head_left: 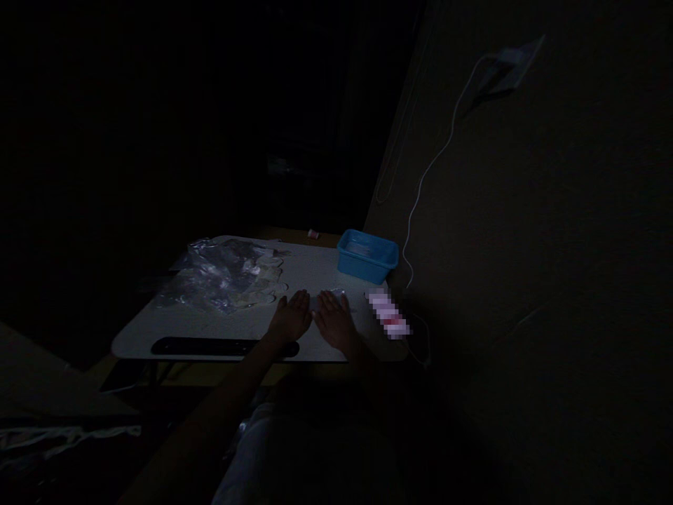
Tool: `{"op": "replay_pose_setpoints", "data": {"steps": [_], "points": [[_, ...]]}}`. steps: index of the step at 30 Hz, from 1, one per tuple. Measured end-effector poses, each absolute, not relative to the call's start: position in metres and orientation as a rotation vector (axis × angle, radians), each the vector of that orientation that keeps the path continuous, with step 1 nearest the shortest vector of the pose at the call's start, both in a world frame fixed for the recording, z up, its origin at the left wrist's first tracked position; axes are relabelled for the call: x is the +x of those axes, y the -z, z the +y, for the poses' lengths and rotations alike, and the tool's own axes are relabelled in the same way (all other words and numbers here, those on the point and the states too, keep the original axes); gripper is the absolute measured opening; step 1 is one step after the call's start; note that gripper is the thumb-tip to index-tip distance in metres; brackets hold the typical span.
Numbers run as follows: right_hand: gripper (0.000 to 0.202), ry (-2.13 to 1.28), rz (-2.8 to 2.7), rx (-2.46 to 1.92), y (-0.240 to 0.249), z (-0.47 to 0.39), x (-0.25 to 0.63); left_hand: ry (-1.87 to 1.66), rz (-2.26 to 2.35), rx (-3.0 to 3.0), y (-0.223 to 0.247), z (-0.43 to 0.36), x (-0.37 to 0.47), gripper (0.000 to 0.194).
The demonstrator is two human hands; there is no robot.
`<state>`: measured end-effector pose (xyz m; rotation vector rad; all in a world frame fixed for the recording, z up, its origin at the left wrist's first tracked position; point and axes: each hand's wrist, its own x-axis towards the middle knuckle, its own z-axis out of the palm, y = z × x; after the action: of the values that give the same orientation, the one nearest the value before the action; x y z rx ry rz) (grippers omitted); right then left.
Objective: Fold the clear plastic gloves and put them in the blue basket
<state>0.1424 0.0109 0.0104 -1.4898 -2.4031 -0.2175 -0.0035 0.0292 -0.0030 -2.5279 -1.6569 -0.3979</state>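
Note:
Both hands rest palm down, side by side, near the front of a white table. My left hand has its fingers stretched out and the thumb apart. My right hand lies flat as well, a small gap from the left. Beneath and just beyond the fingertips is a thin clear plastic piece, partly covered by the hands. To the left lies a crumpled clear plastic bag, with several pale flat roundish pieces at its right side.
A blue basket with something pale inside stands at the back right. A lit, pixelated phone-like object lies at the right edge. A white cable hangs along the wall. A black slotted strip runs along the front edge.

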Motion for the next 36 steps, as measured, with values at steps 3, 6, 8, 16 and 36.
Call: {"op": "replay_pose_setpoints", "data": {"steps": [3, 6, 8, 16, 36], "points": [[0.05, 0.145, -2.445, -1.457, -0.008, 0.013, 0.128, 0.377, -1.668, -2.565, 0.002, 0.029, -0.004, 0.05], [0.05, 0.106, -2.435, -1.515, -0.006, 0.017, 0.126, 0.393, -1.67, -2.572, 0.001, 0.029, -0.005, 0.048], [0.052, 0.117, -2.428, -1.54, -0.005, 0.02, 0.13, 0.392, -1.671, -2.572, -0.001, 0.029, -0.004, 0.048], [0.051, 0.198, -2.354, -1.6, -0.004, 0.027, 0.156, 0.396, -1.669, -2.541, 0.0, 0.028, -0.002, 0.048], [0.052, 0.238, -2.359, -1.557, -0.008, 0.016, 0.141, 0.231, -1.707, -2.522, -0.004, 0.027, -0.002, 0.051]]}}
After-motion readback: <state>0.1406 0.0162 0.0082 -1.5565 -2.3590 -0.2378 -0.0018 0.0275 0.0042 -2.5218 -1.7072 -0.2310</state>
